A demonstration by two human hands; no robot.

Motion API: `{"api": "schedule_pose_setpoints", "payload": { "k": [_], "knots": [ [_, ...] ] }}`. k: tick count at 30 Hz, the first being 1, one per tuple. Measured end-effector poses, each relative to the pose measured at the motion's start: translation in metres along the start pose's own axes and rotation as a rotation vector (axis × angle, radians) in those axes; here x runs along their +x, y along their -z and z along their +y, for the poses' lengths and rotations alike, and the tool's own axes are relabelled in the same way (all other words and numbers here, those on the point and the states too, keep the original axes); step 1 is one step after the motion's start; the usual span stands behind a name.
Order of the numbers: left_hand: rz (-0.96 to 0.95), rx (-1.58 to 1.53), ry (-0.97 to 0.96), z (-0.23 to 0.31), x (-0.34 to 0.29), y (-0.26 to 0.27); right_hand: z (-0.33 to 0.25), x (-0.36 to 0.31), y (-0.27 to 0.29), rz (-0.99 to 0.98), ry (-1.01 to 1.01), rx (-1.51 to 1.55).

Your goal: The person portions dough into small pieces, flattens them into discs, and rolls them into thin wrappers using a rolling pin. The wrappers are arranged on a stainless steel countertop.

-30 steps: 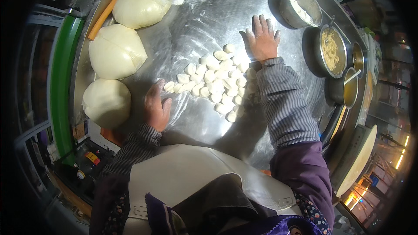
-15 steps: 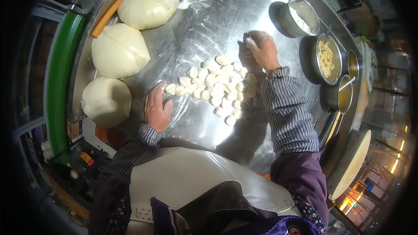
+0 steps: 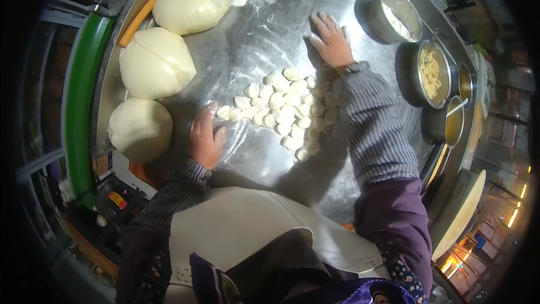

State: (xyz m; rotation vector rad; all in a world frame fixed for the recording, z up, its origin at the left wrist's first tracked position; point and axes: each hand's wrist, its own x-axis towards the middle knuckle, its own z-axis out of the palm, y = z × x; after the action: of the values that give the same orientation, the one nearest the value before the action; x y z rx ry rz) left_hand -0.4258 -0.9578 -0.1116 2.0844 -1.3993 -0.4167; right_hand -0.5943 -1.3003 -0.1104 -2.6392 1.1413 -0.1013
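Both hands lay flat and empty, left hand beside the dough pieces mid-table, right hand beyond them; the pieces looked soft, light, best pinched gently.

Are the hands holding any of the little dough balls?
No. The left hand and right hand lie flat on the metal table, beside the small dough pieces.

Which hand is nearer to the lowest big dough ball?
Left. The left hand lies just right of that dough ball; the right hand is far across the small dough pieces.
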Motion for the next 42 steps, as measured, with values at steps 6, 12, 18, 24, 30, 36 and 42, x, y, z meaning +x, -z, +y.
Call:
{"api": "schedule_pose_setpoints", "payload": {
  "k": [6,12,18,24,30,36,42],
  "knots": [
    [0.093,-0.015,-0.068,-0.002,-0.003,-0.007,0.051,-0.104,0.021,0.058,0.296,0.002],
    [0.121,0.041,-0.122,-0.01,-0.005,-0.012,0.039,-0.145,0.027,0.4,-0.058,0.321],
    [0.089,0.124,-0.093,-0.014,-0.003,-0.013,-0.002,-0.151,0.007,0.318,0.0,0.37],
    [0.122,0.101,-0.087,-0.014,-0.003,-0.016,0.023,-0.146,0.016,0.345,-0.28,0.454],
    [0.098,0.105,-0.132,-0.023,-0.004,-0.018,0.007,-0.109,-0.006,0.237,-0.071,-0.125],
    [0.123,0.14,-0.163,-0.026,-0.008,-0.02,0.016,-0.093,-0.019,0.195,-0.099,-0.083],
    [0.078,0.124,-0.066,-0.021,-0.006,-0.016,0.019,-0.139,0.022,0.042,0.0,0.416]
  ]
}}
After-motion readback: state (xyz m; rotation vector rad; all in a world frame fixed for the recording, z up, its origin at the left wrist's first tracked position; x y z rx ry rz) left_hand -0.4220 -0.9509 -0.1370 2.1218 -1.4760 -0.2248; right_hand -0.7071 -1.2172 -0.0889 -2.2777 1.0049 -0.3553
